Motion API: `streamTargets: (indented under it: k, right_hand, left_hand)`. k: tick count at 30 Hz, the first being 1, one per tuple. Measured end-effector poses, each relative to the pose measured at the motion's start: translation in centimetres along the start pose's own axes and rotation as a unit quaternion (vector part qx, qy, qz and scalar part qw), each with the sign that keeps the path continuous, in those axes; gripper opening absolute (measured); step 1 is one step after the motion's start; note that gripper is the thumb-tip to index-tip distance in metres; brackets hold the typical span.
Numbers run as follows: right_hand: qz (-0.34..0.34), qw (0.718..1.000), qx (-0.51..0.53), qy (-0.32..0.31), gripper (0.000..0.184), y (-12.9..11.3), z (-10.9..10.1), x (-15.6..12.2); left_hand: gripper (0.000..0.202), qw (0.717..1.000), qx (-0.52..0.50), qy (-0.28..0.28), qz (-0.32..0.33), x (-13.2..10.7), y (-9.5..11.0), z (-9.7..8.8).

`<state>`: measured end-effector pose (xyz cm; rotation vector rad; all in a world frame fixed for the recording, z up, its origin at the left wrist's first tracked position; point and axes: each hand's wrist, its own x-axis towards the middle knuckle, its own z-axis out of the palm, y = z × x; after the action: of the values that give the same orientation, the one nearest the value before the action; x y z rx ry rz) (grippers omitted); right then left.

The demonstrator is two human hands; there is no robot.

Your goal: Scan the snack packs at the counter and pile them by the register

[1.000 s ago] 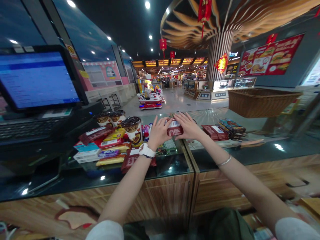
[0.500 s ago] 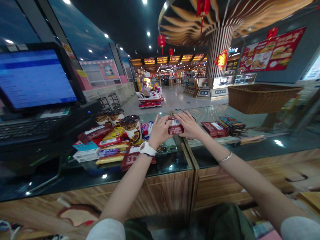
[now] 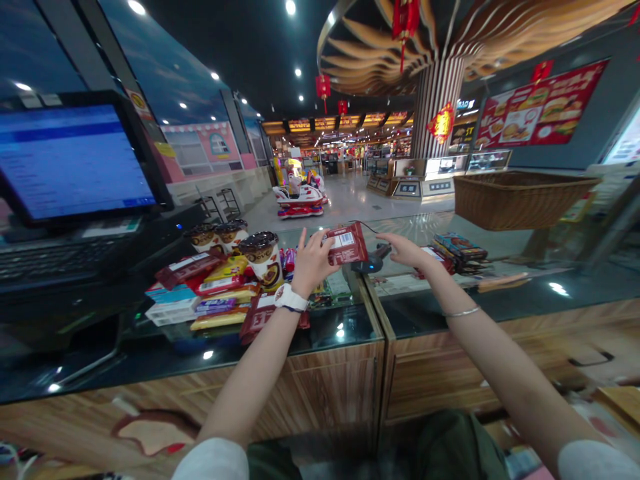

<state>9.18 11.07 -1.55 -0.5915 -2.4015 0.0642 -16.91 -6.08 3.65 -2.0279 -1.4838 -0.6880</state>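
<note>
My left hand [image 3: 315, 262], with a white watch at the wrist, grips a brown chocolate packet [image 3: 347, 244] by its left side, its barcode label facing me. My right hand [image 3: 406, 251] is off the packet, index finger stretched out and nothing held. Just left of it a dark barcode scanner [image 3: 370, 261] with a cable lies on the glass counter, partly behind the packet. Below my left hand more brown chocolate packets [image 3: 260, 317] lie beside a pile of yellow and red snack packs [image 3: 227, 277]. A Dove cup [image 3: 263, 259] stands behind them.
To the left stand a monitor [image 3: 75, 160] and a keyboard [image 3: 55, 260]. Blue boxes [image 3: 461, 247] and brown packets [image 3: 434, 257] lie right of my right hand. A wicker basket [image 3: 520, 203] stands at the far right. The wooden counter front [image 3: 335, 380] is near my legs.
My right hand has let go of the chocolate packet and moved right. The left hand now holds the packet alone, tilted, and the scanner has come into sight.
</note>
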Motion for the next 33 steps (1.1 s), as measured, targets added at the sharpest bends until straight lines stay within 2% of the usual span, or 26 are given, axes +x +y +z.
streamTargets:
  k: [3,7,12,17,24,28,33]
  right_hand:
    - [-0.017,0.998,0.008,-0.062,0.077,-0.8,1.0,-0.2]
    - [-0.010,0.994,-0.018,-0.109,0.063,-2.0,2.0,0.1]
    - [-0.027,0.993,-0.048,-0.106,0.051,-1.7,2.3,0.3]
    - [-0.027,0.991,-0.080,-0.105,0.055,-1.6,2.6,0.2]
    - [0.010,0.987,-0.077,-0.141,0.058,-2.4,2.9,-0.2]
    - [-0.014,0.991,-0.047,-0.122,0.055,-2.7,2.7,0.1]
    - [-0.057,0.997,0.022,-0.037,0.047,-3.3,2.8,0.7]
  left_hand:
    - [0.045,1.000,-0.012,-0.003,-0.009,0.0,0.0,0.0]
    - [0.046,1.000,0.002,0.002,-0.013,-0.1,-0.1,0.0]
    - [0.045,1.000,0.004,0.012,-0.015,0.0,-0.3,0.1]
    - [0.045,1.000,0.012,0.015,-0.018,0.0,-0.2,-0.1]
    - [0.047,0.999,0.006,0.023,-0.039,0.1,-0.3,-0.1]
    - [0.043,0.998,0.009,0.041,-0.050,1.4,-0.6,-0.2]
    - [0.043,0.995,0.059,0.056,-0.049,3.0,-1.4,-0.2]
